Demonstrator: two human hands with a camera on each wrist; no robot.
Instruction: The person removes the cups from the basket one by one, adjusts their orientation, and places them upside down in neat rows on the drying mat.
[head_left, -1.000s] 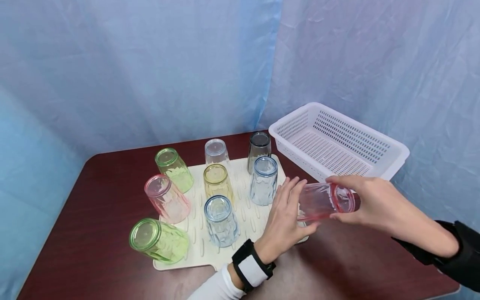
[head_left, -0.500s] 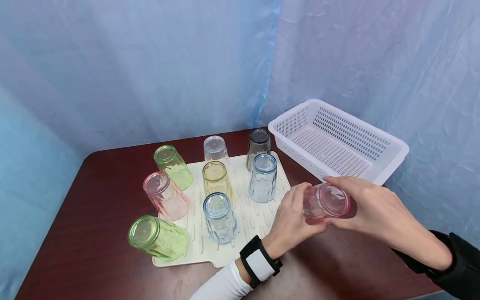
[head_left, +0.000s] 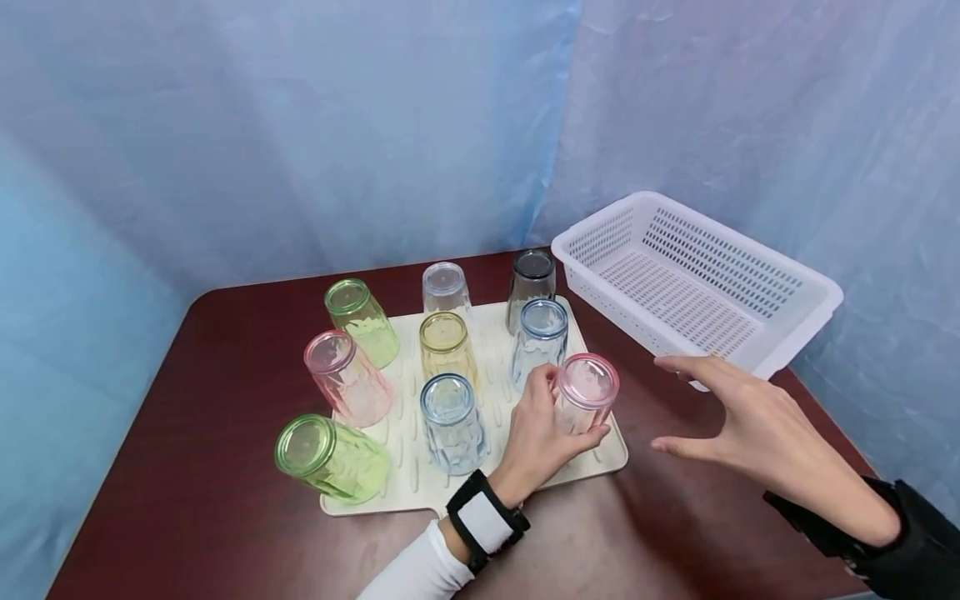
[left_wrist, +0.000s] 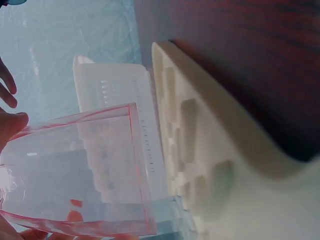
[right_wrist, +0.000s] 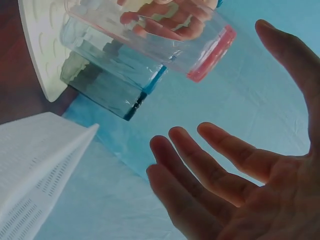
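Note:
My left hand (head_left: pixel 534 437) grips an upside-down pink glass (head_left: pixel 588 387) by its side, over the right front of the cream drying mat (head_left: pixel 408 479). In the left wrist view the pink glass (left_wrist: pixel 100 165) has its red-edged rim a short way above the mat (left_wrist: pixel 220 145). My right hand (head_left: pixel 742 417) is apart from the glass, to its right, holding nothing; in the right wrist view its fingers (right_wrist: pixel 235 150) and thumb are spread. Just behind the held glass stands a blue glass (head_left: pixel 542 333), partly hidden by it.
Other upturned glasses stand on the mat: two green (head_left: pixel 333 458), another pink (head_left: pixel 348 379), a yellow (head_left: pixel 447 346), a nearer blue (head_left: pixel 453 425), a clear (head_left: pixel 446 287) and a dark grey (head_left: pixel 532 283). A white perforated basket (head_left: pixel 806 292) sits at the back right.
The pink glass, earlier tilted between both hands, has turned upside down and moved left over the mat in my left hand. My right hand has let go of it.

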